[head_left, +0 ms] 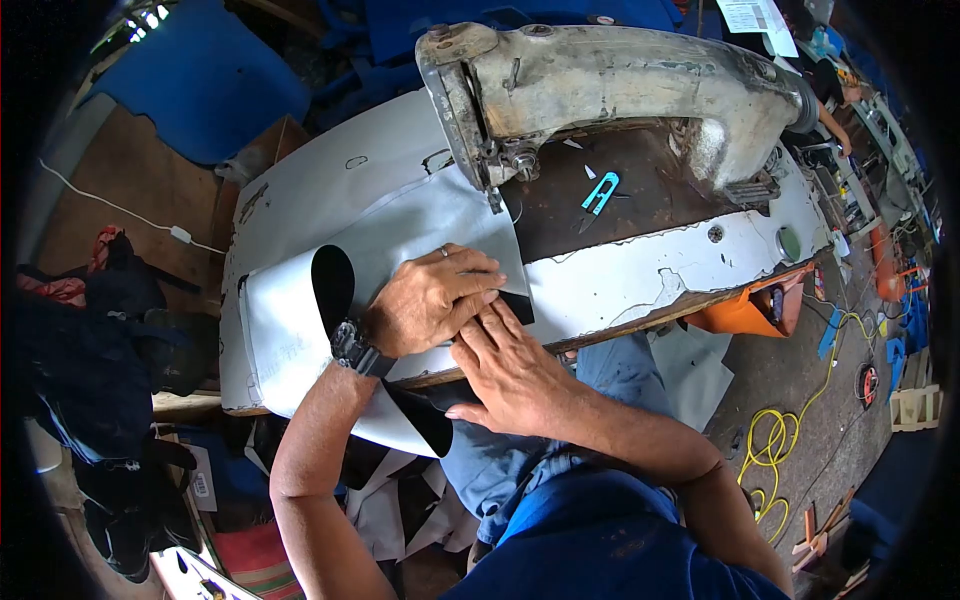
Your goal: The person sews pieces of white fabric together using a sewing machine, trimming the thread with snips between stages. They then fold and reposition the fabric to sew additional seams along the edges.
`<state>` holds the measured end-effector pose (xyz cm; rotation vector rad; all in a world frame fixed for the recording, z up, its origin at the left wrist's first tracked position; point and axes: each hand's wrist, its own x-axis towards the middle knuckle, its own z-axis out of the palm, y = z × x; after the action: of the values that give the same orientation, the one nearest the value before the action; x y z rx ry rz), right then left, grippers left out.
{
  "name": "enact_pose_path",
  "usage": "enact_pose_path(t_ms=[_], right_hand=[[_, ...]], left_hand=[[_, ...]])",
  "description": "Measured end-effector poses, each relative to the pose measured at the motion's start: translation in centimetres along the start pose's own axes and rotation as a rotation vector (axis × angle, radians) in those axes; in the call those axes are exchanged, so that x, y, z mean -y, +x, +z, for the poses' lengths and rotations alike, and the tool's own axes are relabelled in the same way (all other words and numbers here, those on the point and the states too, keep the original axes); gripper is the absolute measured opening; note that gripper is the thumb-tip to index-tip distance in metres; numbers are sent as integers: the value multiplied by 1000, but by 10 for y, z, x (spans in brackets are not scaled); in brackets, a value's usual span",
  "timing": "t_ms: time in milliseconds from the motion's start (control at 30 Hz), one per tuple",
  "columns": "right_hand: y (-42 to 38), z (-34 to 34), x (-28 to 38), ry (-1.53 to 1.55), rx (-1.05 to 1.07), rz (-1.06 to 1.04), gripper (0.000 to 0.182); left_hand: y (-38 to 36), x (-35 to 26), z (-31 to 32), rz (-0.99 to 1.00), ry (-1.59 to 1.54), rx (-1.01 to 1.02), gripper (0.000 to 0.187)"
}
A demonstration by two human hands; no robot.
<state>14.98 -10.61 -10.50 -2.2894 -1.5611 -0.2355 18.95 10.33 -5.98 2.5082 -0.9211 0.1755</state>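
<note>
A pale grey flexible sheet (400, 225) with a black underside lies on the sewing table, its left part curled over and hanging past the front edge. My left hand (430, 300), with a ring and a wristwatch, presses on the sheet with fingers laid over it. Beside and partly against it, my right hand (510, 375) rests with fingers stretched out, its fingertips touching the left fingers. A black patch of material shows just right of the fingertips. Above and to the right stands an old sewing machine (610, 85), its needle end close to the sheet's far edge.
Turquoise thread snips (600, 196) lie on the brown machine bed. The worn white tabletop (620, 275) extends right, with a green round piece (788, 243) near its end. An orange pouch (750, 312) hangs below the edge. A yellow cable (770, 445) coils on the floor.
</note>
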Motion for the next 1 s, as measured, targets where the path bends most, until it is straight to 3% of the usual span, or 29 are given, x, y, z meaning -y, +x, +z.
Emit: enact_pose_path(t_ms=[233, 1000], right_hand=[[16, -6, -13, 69, 28, 42, 90], [10, 2, 1, -154, 17, 64, 82]], left_hand=[[11, 19, -4, -9, 17, 13, 24], [8, 27, 3, 42, 13, -15, 27]])
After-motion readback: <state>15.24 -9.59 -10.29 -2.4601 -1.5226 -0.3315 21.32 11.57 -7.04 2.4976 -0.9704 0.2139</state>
